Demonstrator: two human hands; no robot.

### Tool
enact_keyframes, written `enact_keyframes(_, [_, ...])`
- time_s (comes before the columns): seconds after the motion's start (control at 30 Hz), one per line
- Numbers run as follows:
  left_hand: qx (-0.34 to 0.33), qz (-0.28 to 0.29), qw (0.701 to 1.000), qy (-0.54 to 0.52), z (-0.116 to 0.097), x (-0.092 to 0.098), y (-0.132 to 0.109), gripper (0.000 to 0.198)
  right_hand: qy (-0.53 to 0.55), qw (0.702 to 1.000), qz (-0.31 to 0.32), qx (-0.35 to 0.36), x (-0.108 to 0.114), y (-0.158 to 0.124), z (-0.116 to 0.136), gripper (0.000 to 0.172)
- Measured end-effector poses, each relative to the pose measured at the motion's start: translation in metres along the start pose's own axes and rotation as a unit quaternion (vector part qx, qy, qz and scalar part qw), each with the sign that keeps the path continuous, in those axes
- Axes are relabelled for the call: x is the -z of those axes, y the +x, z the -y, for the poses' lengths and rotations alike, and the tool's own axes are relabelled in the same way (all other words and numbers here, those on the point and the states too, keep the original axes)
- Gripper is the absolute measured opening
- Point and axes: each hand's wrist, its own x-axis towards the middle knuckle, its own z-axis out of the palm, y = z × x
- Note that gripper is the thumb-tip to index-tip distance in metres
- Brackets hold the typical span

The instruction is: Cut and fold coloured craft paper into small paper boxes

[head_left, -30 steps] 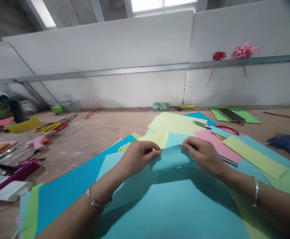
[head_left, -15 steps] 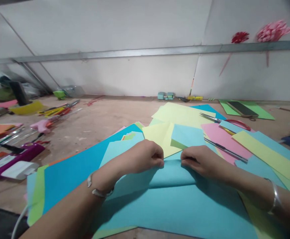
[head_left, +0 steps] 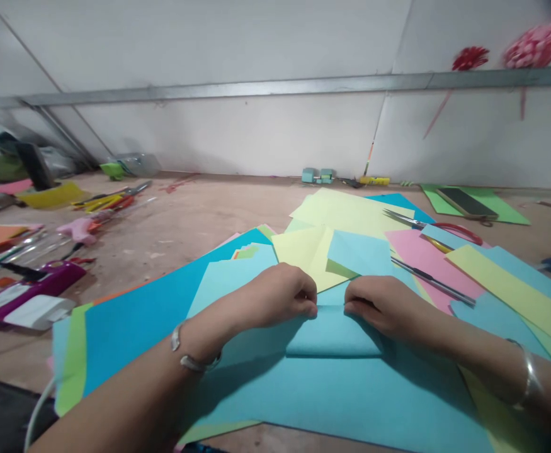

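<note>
The left hand and right hand, slightly apart, pinch the small, light-blue folded paper below mid-frame; matching its edges should keep folds straight.

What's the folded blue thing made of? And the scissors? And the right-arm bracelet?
Folded blue piece: matte paper or thin card, by its smooth bend and dull surface.
Scissors: metal blades, by their silvery sheen; the evenly red handle may be plastic.
Bracelet: polished metal, kind unclear, by its bright silver glint.
</note>
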Motion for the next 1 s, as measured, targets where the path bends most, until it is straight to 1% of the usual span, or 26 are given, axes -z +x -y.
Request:
enact_keyframes(0.1, [0.011,0.008,0.999,0.029,-0.003,-0.001,0.0,0.008,-0.029,0.999,0.017,-0.02,-0.001,0.001,0.004,0.019])
enact_keyframes(0.23, [0.031,-0.012,0.996,0.08,-0.004,-0.004,-0.001,0.007,-0.098,0.995,0.008,-0.035,-0.004,0.001,0.005,0.018])
enact_keyframes(0.47, [0.017,-0.017,0.996,0.085,-0.001,-0.006,-0.002,0.01,-0.138,0.99,-0.006,-0.012,-0.005,0.0,0.007,0.02])
enact_keyframes(0.57, [0.021,-0.022,0.996,0.079,-0.003,-0.007,-0.002,0.005,-0.146,0.989,-0.008,0.001,-0.007,-0.001,0.007,0.019])
enact_keyframes(0.7, [0.021,-0.029,0.994,0.098,-0.008,-0.008,0.0,0.009,-0.163,0.986,-0.019,0.022,-0.008,-0.002,0.005,0.017])
enact_keyframes(0.8, [0.016,-0.026,0.994,0.108,-0.009,-0.011,0.0,0.012,-0.157,0.987,-0.009,0.01,-0.006,-0.001,0.007,0.018])
enact_keyframes(0.9, [-0.017,-0.048,0.99,0.129,-0.008,-0.013,-0.001,0.014,-0.132,0.991,-0.005,-0.02,-0.002,0.001,0.009,0.017])
enact_keyframes(0.97, [-0.072,-0.064,0.985,0.14,-0.007,-0.014,-0.002,0.018,-0.113,0.993,-0.014,-0.031,0.0,0.001,0.01,0.015])
enact_keyframes(1.0, [-0.107,-0.062,0.983,0.137,-0.007,-0.015,-0.003,0.023,-0.104,0.994,-0.017,-0.034,0.0,0.001,0.01,0.015])
